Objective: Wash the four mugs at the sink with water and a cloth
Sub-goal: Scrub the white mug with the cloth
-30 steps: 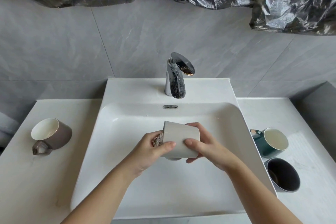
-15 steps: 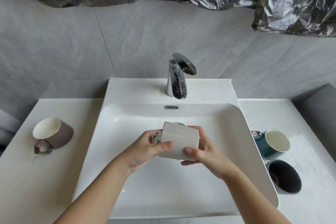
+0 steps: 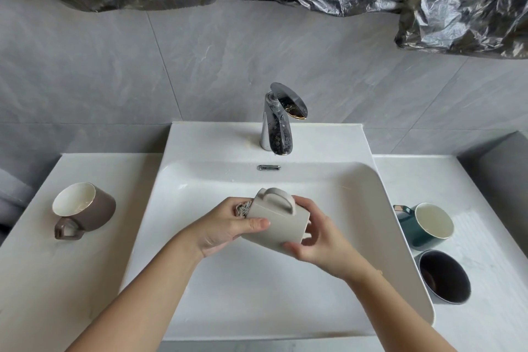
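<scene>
While the right hand curls round the beige mug, the left hand pinches a cloth against its rim.

Cloth mostly behind beige mug

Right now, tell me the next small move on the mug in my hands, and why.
Probably twist the cloth round inside the mug. Your left hand has it pushed into the mug's mouth, your right hand holds the mug on its side over the sink, handle up, and no water shows at the tap, so wiping seems due.
</scene>
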`<action>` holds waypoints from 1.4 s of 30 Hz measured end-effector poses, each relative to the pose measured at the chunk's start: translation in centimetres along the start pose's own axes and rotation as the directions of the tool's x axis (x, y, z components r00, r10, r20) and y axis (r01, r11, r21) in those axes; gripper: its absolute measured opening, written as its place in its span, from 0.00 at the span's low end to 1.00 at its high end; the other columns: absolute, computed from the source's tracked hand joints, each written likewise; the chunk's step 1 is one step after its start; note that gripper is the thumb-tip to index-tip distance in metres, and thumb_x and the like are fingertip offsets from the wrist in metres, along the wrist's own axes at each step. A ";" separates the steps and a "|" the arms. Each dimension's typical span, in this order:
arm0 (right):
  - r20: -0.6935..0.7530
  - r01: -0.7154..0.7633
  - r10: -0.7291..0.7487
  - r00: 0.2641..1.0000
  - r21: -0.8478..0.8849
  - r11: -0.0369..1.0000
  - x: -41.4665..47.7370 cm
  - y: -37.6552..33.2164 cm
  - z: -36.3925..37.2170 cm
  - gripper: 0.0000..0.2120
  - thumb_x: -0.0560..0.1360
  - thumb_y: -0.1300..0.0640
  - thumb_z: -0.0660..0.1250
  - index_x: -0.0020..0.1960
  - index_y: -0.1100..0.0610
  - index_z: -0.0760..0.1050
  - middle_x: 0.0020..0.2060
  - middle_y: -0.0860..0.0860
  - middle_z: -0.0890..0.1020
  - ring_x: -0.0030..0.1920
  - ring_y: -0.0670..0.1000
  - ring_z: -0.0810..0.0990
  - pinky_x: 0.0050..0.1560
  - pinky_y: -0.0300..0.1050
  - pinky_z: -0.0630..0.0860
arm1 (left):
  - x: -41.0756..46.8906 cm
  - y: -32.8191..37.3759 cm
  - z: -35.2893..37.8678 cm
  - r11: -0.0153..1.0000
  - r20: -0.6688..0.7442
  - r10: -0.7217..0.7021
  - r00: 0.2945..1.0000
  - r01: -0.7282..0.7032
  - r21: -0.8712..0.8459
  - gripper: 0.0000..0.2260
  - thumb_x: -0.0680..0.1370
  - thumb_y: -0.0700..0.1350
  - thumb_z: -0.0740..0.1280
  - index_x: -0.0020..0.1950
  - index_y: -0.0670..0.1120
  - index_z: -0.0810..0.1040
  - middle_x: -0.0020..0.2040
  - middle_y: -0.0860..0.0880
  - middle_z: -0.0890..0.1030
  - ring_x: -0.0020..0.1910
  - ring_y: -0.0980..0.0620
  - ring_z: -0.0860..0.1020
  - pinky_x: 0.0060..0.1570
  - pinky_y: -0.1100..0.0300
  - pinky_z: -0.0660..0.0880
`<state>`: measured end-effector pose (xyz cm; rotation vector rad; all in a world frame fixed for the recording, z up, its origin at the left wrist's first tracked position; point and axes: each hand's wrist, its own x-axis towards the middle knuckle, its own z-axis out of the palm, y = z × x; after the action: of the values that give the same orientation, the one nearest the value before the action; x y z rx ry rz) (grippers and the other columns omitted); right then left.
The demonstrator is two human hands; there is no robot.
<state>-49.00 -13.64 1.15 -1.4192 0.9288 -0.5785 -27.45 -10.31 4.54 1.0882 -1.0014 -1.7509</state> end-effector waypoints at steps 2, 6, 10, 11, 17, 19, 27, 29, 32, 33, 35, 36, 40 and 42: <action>0.049 -0.019 0.018 0.999 0.021 1.000 -0.2 0.3 -0.5 0.38 0.64 0.53 0.79 0.70 0.42 0.68 0.60 0.56 0.78 0.55 0.58 0.81 0.52 0.62 0.81 | 0.0 0.2 -0.3 1.000 0.000 -0.014 1.000 0.014 0.019 0.10 0.69 0.36 0.70 0.49 0.42 0.83 0.44 0.46 0.84 0.45 0.52 0.81 0.43 0.64 0.75; 0.509 -0.374 0.118 0.852 0.436 0.818 0.0 0.6 -1.2 0.42 0.71 0.36 0.71 0.78 0.49 0.61 0.66 0.64 0.74 0.59 0.71 0.76 0.54 0.61 0.81 | 0.5 1.0 -1.1 0.982 0.158 -0.120 0.980 0.093 0.167 0.10 0.70 0.38 0.72 0.50 0.40 0.83 0.47 0.43 0.83 0.48 0.47 0.81 0.49 0.58 0.75; 0.562 -0.514 0.183 0.806 0.513 0.687 0.3 0.6 -0.1 0.37 0.68 0.39 0.76 0.71 0.54 0.71 0.58 0.63 0.79 0.52 0.68 0.80 0.45 0.59 0.82 | 1.0 0.8 -1.2 0.970 0.102 -0.205 0.973 0.188 0.154 0.24 0.64 0.53 0.80 0.51 0.39 0.81 0.46 0.45 0.82 0.47 0.50 0.80 0.47 0.61 0.76; 0.537 -0.493 0.174 0.826 0.537 0.685 0.2 0.8 0.0 0.37 0.67 0.41 0.78 0.71 0.54 0.72 0.57 0.63 0.79 0.51 0.68 0.80 0.45 0.59 0.82 | 1.0 0.6 -1.4 0.980 0.049 -0.180 0.982 0.176 0.090 0.23 0.65 0.54 0.79 0.51 0.39 0.82 0.47 0.44 0.83 0.48 0.49 0.80 0.47 0.62 0.77; 0.328 -0.393 0.217 0.919 0.730 0.559 -0.2 0.8 0.6 0.44 0.62 0.49 0.81 0.73 0.58 0.67 0.56 0.66 0.79 0.50 0.69 0.81 0.43 0.61 0.82 | -1.0 -0.1 -1.0 0.948 -0.473 0.318 0.821 -0.271 0.167 0.09 0.76 0.40 0.68 0.50 0.51 0.85 0.52 0.53 0.85 0.56 0.52 0.81 0.56 0.63 0.76; 0.221 -0.336 0.266 0.938 0.764 0.551 0.0 0.0 1.6 0.28 0.70 0.47 0.75 0.67 0.56 0.74 0.54 0.65 0.81 0.49 0.66 0.81 0.42 0.59 0.82 | -1.8 -1.4 1.0 0.845 -0.495 0.502 0.709 -0.282 0.454 0.10 0.77 0.43 0.68 0.55 0.56 0.80 0.54 0.64 0.82 0.58 0.61 0.79 0.59 0.69 0.72; 0.026 -0.203 0.283 0.959 0.758 0.619 0.1 0.0 4.0 0.26 0.77 0.47 0.66 0.72 0.53 0.68 0.63 0.63 0.78 0.55 0.63 0.82 0.51 0.64 0.79 | -0.3 -3.4 4.0 0.770 -0.561 0.630 0.536 -0.342 0.538 0.09 0.72 0.53 0.67 0.47 0.49 0.76 0.51 0.52 0.73 0.51 0.54 0.77 0.49 0.61 0.74; 0.013 -0.176 0.243 0.970 0.725 0.666 -0.2 -0.3 4.3 0.28 0.73 0.45 0.70 0.71 0.48 0.69 0.63 0.60 0.80 0.55 0.62 0.82 0.54 0.70 0.78 | 0.5 -3.3 3.7 0.793 -0.600 0.599 0.530 -0.288 0.537 0.15 0.70 0.55 0.68 0.55 0.56 0.70 0.56 0.52 0.70 0.55 0.52 0.75 0.52 0.58 0.74; -0.036 -0.142 0.226 0.973 0.680 0.719 -0.5 -0.9 4.6 0.19 0.77 0.48 0.66 0.67 0.44 0.72 0.65 0.56 0.77 0.53 0.60 0.83 0.54 0.70 0.78 | 1.4 -3.2 4.0 0.738 -0.511 0.634 0.580 -0.257 0.624 0.17 0.75 0.55 0.60 0.64 0.59 0.69 0.63 0.61 0.70 0.66 0.56 0.69 0.66 0.63 0.66; -0.053 -0.131 0.220 0.974 0.662 0.738 -0.5 -0.9 4.7 0.16 0.79 0.49 0.63 0.66 0.44 0.74 0.67 0.54 0.75 0.53 0.60 0.83 0.51 0.65 0.80 | 1.4 -3.2 4.2 0.718 -0.489 0.648 0.584 -0.255 0.647 0.15 0.77 0.54 0.57 0.63 0.58 0.71 0.64 0.63 0.71 0.67 0.56 0.68 0.67 0.63 0.65; -0.092 -0.121 0.233 0.968 0.641 0.758 -0.4 -0.8 4.9 0.16 0.82 0.51 0.59 0.70 0.45 0.70 0.61 0.50 0.79 0.51 0.58 0.83 0.47 0.60 0.80 | 1.2 -3.3 4.8 0.675 -0.458 0.688 0.564 -0.264 0.689 0.15 0.80 0.50 0.55 0.63 0.53 0.76 0.64 0.64 0.72 0.68 0.55 0.68 0.67 0.65 0.64; -0.110 -0.115 0.236 0.965 0.633 0.765 -0.3 -0.8 4.9 0.18 0.83 0.51 0.58 0.72 0.46 0.67 0.56 0.48 0.82 0.49 0.57 0.83 0.46 0.59 0.80 | 1.1 -3.5 5.0 0.660 -0.444 0.703 0.556 -0.278 0.698 0.15 0.81 0.47 0.56 0.63 0.50 0.77 0.65 0.62 0.72 0.68 0.54 0.69 0.67 0.64 0.64; -0.160 -0.092 0.253 0.954 0.647 0.756 0.1 -0.8 5.0 0.18 0.82 0.51 0.60 0.71 0.44 0.65 0.54 0.55 0.83 0.48 0.57 0.84 0.39 0.51 0.80 | 0.4 -4.0 5.6 0.576 -0.365 0.764 0.532 -0.308 0.758 0.15 0.78 0.35 0.62 0.63 0.43 0.78 0.63 0.53 0.75 0.66 0.54 0.72 0.66 0.61 0.68; -0.178 -0.086 0.253 0.951 0.634 0.768 0.1 -0.9 4.9 0.17 0.82 0.51 0.60 0.70 0.41 0.64 0.52 0.53 0.83 0.45 0.55 0.84 0.38 0.49 0.80 | 0.7 -3.7 5.0 0.616 -0.403 0.733 0.548 -0.286 0.734 0.20 0.76 0.40 0.65 0.69 0.45 0.72 0.64 0.52 0.72 0.66 0.60 0.70 0.66 0.65 0.66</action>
<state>-44.76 -11.05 1.51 -0.6587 0.9381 -0.8492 -33.19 -8.69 2.49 1.4398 -1.2435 -0.3902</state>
